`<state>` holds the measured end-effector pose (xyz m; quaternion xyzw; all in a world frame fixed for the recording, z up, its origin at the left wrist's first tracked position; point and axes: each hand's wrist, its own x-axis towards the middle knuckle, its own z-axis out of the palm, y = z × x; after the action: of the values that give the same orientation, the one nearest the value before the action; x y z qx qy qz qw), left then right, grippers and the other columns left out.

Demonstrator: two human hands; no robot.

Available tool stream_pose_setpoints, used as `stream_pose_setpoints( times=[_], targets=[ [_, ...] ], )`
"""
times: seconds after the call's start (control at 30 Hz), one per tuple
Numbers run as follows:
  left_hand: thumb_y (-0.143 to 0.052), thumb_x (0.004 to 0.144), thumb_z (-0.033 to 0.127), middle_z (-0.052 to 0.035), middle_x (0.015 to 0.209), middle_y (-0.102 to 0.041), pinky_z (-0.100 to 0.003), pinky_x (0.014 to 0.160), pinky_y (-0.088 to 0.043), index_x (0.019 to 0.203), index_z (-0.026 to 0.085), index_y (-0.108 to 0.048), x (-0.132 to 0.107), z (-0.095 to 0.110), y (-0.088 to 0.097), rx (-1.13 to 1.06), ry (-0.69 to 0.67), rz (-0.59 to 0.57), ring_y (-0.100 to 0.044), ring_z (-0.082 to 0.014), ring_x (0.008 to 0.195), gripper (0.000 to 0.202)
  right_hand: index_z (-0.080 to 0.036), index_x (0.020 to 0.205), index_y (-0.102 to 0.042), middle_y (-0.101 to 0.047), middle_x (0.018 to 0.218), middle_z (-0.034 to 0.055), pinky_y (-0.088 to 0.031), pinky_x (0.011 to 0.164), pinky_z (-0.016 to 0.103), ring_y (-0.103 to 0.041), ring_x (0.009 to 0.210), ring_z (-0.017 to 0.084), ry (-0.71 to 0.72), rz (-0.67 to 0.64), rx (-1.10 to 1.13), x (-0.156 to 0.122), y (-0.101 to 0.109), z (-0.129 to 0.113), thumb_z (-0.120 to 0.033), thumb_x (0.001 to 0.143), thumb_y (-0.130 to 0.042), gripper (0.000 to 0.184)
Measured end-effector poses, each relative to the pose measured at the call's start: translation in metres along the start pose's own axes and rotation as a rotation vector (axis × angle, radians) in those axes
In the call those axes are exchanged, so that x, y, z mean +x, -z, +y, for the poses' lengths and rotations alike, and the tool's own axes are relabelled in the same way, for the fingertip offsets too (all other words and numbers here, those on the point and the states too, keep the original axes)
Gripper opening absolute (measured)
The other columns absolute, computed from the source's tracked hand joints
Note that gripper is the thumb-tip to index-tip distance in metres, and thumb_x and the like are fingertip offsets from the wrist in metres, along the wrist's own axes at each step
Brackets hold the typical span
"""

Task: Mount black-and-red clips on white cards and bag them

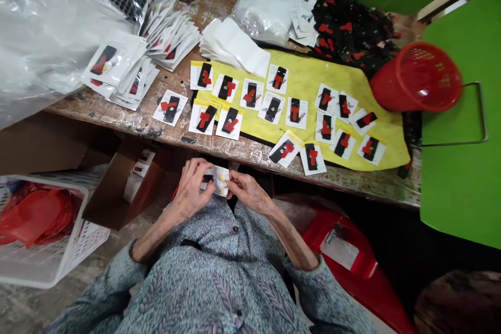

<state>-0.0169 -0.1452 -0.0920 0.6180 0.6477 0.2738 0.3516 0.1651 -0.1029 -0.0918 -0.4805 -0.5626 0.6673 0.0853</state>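
Observation:
Close to my body, below the table edge, a small white card packet [220, 181] with yellow marks and a dark piece is held between both hands. My left hand [193, 182] grips its left side, thumb on the front. The fingers of my right hand [247, 188] pinch its right edge. Ahead on the yellow cloth [356, 81] lie several white cards, each bearing a black piece and a red T-shaped piece, such as this card [296, 112]. One similar card [170, 107] lies on bare wood to the left.
Stacked packets [113, 65] and a large plastic bag [50, 26] occupy the left. White sleeves [235, 44] lie behind the cloth. A black-and-red heap [344, 31] and red basket [417, 78] stand at right. Below left are a cardboard box [111, 203] and white crate [58, 266].

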Motion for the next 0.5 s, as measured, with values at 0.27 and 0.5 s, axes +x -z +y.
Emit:
stream_pose_setpoints(
  times=[0.27, 0.5],
  targets=[
    [-0.058, 0.087, 0.035, -0.0007, 0.086, -0.062, -0.031, 0.078, -0.048, 0.091, 0.021, -0.052, 0.000, 0.022, 0.006, -0.388, 0.162, -0.194, -0.060, -0.0154, 0.079, 0.016, -0.021, 0.076, -0.048, -0.058, 0.064, -0.0025, -0.044, 0.061, 0.026, -0.058, 0.060, 0.012, 0.109, 0.067, -0.116, -0.010, 0.000, -0.023, -0.039, 0.095, -0.043, 0.026],
    [-0.046, 0.090, 0.026, 0.0010, 0.072, -0.055, -0.030, 0.071, -0.042, 0.073, 0.022, -0.046, -0.003, 0.025, 0.010, -0.175, 0.016, -0.201, -0.053, -0.0148, 0.068, 0.018, -0.021, 0.077, -0.047, -0.057, 0.068, -0.0016, -0.045, 0.060, 0.025, -0.061, 0.063, 0.013, 0.091, 0.043, -0.101, -0.013, -0.002, -0.021, -0.036, 0.094, -0.045, 0.023]
  ],
)
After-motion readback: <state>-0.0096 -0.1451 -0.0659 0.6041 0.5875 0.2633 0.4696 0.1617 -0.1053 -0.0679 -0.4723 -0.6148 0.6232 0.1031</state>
